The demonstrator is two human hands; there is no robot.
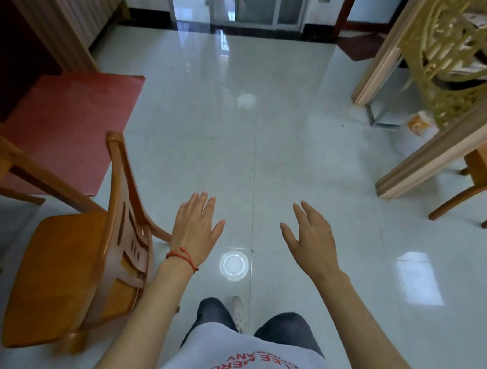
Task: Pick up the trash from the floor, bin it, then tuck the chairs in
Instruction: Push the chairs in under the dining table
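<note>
My left hand [195, 228] hovers over the glossy tile floor with fingers spread, holding nothing; a red string bracelet circles its wrist. My right hand [311, 237] is also open and empty, about a hand's width to its right. An orange wooden chair [72, 261] stands at the left, its backrest just left of my left hand and not touching it. A crumpled orange-and-white bag [419, 126] lies on the floor at the right, partly hidden behind a gold screen. A second wooden chair [479, 179] shows only its legs and seat edge at the far right.
A red mat [75, 130] lies on the floor at the left. A wood-framed gold ornamental screen [441, 72] stands at the right. Glass sliding doors [246, 8] close the far end. Pale tile floor [235, 143] runs ahead. My shoe and legs show below.
</note>
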